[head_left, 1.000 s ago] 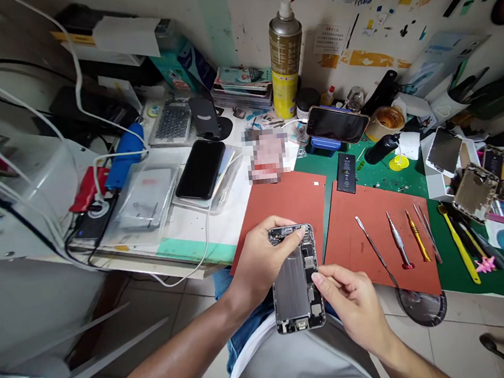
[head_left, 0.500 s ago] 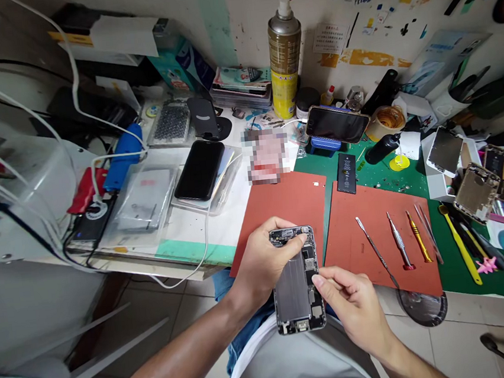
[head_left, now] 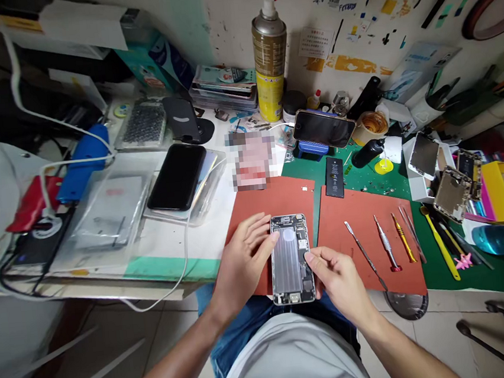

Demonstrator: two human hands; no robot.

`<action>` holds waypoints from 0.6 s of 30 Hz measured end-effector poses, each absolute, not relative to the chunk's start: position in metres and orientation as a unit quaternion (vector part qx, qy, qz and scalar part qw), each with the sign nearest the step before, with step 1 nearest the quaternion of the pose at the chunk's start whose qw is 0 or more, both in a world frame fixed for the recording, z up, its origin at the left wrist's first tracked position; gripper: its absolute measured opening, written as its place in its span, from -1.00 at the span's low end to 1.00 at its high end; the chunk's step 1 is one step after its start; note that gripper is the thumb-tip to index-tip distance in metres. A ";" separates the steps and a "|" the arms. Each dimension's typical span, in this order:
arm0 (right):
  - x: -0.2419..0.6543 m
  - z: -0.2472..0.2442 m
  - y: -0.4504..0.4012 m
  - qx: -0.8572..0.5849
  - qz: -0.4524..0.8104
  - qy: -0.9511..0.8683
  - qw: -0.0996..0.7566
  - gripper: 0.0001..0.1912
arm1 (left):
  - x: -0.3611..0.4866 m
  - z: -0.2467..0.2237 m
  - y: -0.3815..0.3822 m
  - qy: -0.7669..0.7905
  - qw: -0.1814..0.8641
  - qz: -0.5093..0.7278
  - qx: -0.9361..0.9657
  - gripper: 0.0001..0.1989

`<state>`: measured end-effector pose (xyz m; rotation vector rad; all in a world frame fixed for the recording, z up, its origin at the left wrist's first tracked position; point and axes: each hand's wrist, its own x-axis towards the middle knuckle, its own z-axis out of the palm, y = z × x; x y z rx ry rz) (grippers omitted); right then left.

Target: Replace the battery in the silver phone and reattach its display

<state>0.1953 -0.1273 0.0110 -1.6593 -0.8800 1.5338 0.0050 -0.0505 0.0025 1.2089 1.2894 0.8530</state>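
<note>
Now that the left hand [head_left: 248, 253] has loosened, its thumb [head_left: 267, 249] drawn aside, the opened phone [head_left: 287, 266]—pinched by the right hand [head_left: 337, 276] over the front of the red mat [head_left: 275, 197]—bares its upper circuitry [head_left: 301, 229].

A spray can [head_left: 271, 62] stands beside a jar [head_left: 294, 102].

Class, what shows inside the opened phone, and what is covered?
The opened phone shows a grey panel and, right of it, dark and silvery parts. The left hand and right hand cover bits of the phone's edges; anything under the panel is hidden.
</note>
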 end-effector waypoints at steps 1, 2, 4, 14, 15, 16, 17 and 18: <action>0.195 0.010 -0.121 -0.650 0.583 -0.345 0.345 -0.48 | 0.000 -0.002 -0.052 0.551 0.500 0.358 0.565 -0.52; 0.195 0.010 -0.116 -0.659 0.573 -0.353 0.336 -0.49 | -0.005 -0.006 -0.054 0.555 0.434 0.346 0.619 -0.55; 0.193 0.010 -0.108 -0.670 0.561 -0.368 0.318 -0.51 | -0.013 -0.012 -0.057 0.532 0.315 0.331 0.713 -0.59; 0.191 0.012 -0.099 -0.729 0.445 -0.451 0.258 -0.54 | -0.018 -0.015 -0.039 0.403 0.160 0.290 0.853 -0.68; 0.190 0.013 -0.099 -0.735 0.429 -0.461 0.252 -0.54 | -0.017 -0.016 -0.037 0.400 0.153 0.284 0.858 -0.68; 0.190 0.013 -0.099 -0.738 0.411 -0.475 0.246 -0.55 | -0.017 -0.018 -0.035 0.398 0.148 0.281 0.861 -0.68; 0.190 0.015 -0.100 -0.739 0.392 -0.491 0.243 -0.57 | -0.017 -0.019 -0.034 0.393 0.143 0.282 0.863 -0.66; 0.192 0.016 -0.103 -0.738 0.372 -0.508 0.242 -0.58 | -0.017 -0.020 -0.034 0.388 0.142 0.286 0.864 -0.63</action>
